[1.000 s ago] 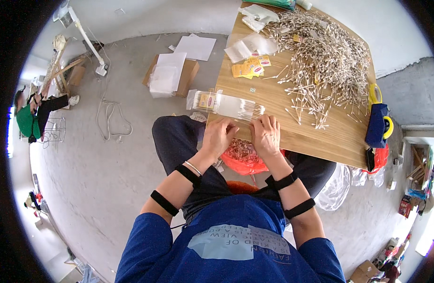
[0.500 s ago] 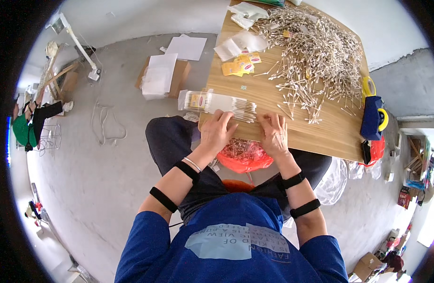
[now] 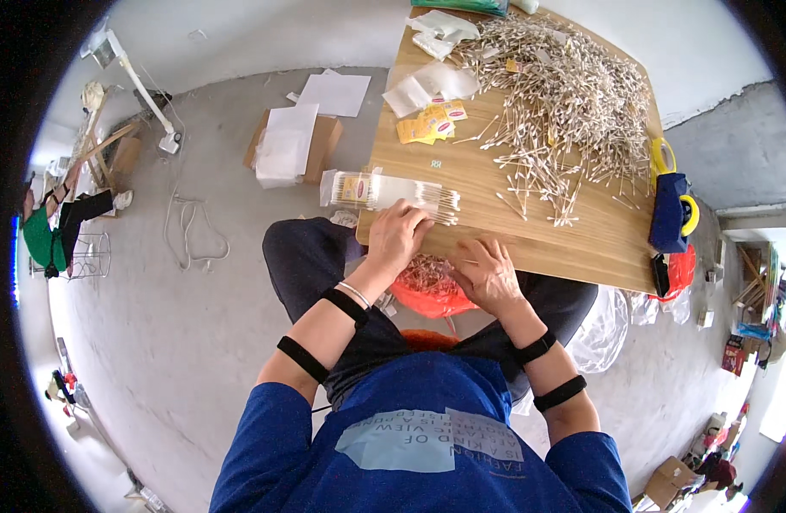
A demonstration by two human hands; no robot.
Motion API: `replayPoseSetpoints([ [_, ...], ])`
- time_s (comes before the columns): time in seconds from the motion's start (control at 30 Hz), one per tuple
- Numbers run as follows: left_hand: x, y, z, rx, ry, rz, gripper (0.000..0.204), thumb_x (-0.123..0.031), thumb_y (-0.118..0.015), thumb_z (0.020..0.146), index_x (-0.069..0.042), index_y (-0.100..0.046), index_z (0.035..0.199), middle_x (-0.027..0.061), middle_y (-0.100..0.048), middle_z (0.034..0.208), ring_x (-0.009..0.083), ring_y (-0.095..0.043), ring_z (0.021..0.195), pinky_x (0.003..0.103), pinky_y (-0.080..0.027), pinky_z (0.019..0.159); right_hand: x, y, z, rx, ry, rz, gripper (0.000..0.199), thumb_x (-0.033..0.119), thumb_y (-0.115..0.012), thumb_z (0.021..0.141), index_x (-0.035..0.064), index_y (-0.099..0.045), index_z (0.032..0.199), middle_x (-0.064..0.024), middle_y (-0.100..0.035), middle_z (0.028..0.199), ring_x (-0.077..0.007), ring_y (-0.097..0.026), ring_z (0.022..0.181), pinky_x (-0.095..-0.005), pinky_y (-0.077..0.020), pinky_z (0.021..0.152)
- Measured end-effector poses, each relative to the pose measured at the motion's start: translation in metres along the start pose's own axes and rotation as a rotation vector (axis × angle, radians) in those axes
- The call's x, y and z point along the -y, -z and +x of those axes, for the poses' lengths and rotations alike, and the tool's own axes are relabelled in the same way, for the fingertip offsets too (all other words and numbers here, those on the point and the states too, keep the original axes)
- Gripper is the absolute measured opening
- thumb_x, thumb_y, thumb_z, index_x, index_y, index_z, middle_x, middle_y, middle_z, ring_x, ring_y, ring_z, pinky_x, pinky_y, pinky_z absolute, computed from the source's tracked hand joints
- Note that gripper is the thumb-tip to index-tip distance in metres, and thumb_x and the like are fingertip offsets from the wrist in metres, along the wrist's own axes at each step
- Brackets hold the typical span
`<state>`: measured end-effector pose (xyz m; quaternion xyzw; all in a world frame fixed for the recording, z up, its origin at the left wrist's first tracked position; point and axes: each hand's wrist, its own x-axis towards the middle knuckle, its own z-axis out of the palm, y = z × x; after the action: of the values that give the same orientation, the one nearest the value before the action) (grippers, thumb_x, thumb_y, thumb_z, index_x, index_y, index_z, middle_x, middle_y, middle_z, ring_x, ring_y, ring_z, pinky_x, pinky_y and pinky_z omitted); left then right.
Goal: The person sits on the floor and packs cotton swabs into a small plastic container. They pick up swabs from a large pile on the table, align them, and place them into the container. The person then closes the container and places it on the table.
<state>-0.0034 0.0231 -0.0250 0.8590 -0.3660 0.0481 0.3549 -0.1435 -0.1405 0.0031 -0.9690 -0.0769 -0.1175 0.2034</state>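
Note:
My left hand (image 3: 397,232) lies at the table's near edge, its bent fingers closed against the near side of a row of cotton swabs (image 3: 440,203). These swabs lie side by side, sticking out of a clear plastic sleeve (image 3: 394,190). At the sleeve's left end, a yellow label card (image 3: 352,188) and more swabs show through. My right hand (image 3: 488,275) is at the table edge, fingers loosely bent and thumb apart, with nothing visible in it. Below and between the hands hangs a red plastic bag (image 3: 429,299) holding loose swabs.
A large heap of loose cotton swabs (image 3: 572,103) covers the far right of the wooden table (image 3: 461,184). Yellow cards (image 3: 427,124) and clear sleeves (image 3: 431,84) lie at the far left. A blue tape dispenser (image 3: 669,214) stands at the right edge. A cardboard box (image 3: 323,145) sits on the floor.
My right hand has drawn back from the tabletop toward me, over the red bag's side. My left fingers have curled in closer at the swabs. The view has shifted slightly.

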Motion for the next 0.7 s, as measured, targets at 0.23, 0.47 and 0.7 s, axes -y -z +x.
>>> replayPoseSetpoints([
  [0.23, -0.002, 0.0, 0.001, 0.022, 0.146, -0.05, 0.023, -0.015, -0.073, 0.08, -0.007, -0.062, 0.097, 0.0097, -0.061, 0.088, 0.027, -0.065, 0.077, 0.039, -0.053, 0.07, -0.016, -0.005, 0.05, -0.19, -0.267, 0.195, 0.019, 0.007, -0.069, 0.076, 0.0086, -0.065, 0.095, -0.0087, -0.06, 0.096, -0.0313, -0.057, 0.093, -0.0409, -0.048, 0.083],
  [0.47, -0.001, 0.002, 0.001, 0.018, 0.155, -0.078, 0.026, -0.016, -0.074, 0.079, -0.006, -0.06, 0.099, 0.0096, -0.059, 0.088, 0.0262, -0.063, 0.074, 0.038, -0.052, 0.069, -0.039, -0.022, 0.087, -0.075, -0.33, 0.106, 0.019, 0.005, -0.066, 0.078, 0.01, -0.065, 0.096, -0.0092, -0.059, 0.1, -0.0325, -0.055, 0.099, -0.0419, -0.0485, 0.086],
  [0.7, -0.007, 0.005, 0.004, 0.048, 0.247, -0.105, 0.038, -0.016, -0.075, 0.076, -0.006, -0.057, 0.108, 0.0141, -0.062, 0.099, 0.0361, -0.06, 0.092, 0.044, -0.049, 0.08, -0.041, -0.027, 0.087, -0.034, -0.215, -0.015, 0.01, 0.011, -0.063, 0.08, 0.0083, -0.062, 0.09, -0.0101, -0.055, 0.099, -0.0321, -0.055, 0.098, -0.0428, -0.0499, 0.082],
])
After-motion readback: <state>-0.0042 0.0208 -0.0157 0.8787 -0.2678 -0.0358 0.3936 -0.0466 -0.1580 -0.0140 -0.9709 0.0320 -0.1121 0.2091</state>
